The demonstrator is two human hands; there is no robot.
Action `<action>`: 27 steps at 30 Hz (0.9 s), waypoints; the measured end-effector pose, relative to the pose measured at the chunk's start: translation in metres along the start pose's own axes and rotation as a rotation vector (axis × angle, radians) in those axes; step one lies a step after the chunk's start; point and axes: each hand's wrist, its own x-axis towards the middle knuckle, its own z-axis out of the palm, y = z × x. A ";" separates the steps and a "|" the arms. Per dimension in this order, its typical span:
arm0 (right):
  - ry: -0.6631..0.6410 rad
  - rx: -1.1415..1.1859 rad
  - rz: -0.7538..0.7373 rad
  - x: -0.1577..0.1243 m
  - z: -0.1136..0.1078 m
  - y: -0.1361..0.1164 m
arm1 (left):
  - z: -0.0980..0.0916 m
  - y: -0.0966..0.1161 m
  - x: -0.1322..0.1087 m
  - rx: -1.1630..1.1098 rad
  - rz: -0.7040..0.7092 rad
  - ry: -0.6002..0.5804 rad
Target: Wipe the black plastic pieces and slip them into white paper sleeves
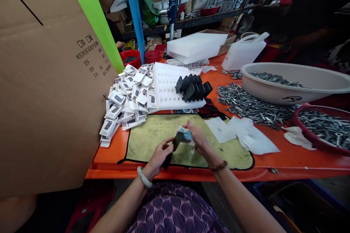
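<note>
My left hand (160, 154) pinches a small flat black part (177, 140) over a yellow-green mat (153, 138) at the table's near edge. My right hand (197, 136) is closed on a pale blue-white cloth (186, 134) pressed against that part. Behind the mat lies a white foam tray (166, 87) with several black parts (194, 87) standing in rows on its right side. To the left of the tray is a heap of small white packets (127, 98).
A big cardboard box (46, 80) stands at the left. Right of the mat lie white paper sheets (246, 133), a spread of metal pieces (246, 103), a cream basin (290, 83), a red bowl (322, 125) and a white jug (243, 52). The table is orange (300, 160).
</note>
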 end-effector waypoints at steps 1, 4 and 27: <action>-0.096 0.089 0.060 -0.011 0.003 0.000 | -0.002 -0.001 0.002 0.085 0.072 0.016; -0.243 0.279 0.157 -0.036 0.014 -0.001 | -0.008 -0.006 0.004 0.192 0.110 -0.009; -0.066 -0.157 -0.460 -0.061 0.026 -0.001 | -0.021 -0.014 -0.028 -0.352 -0.414 -0.056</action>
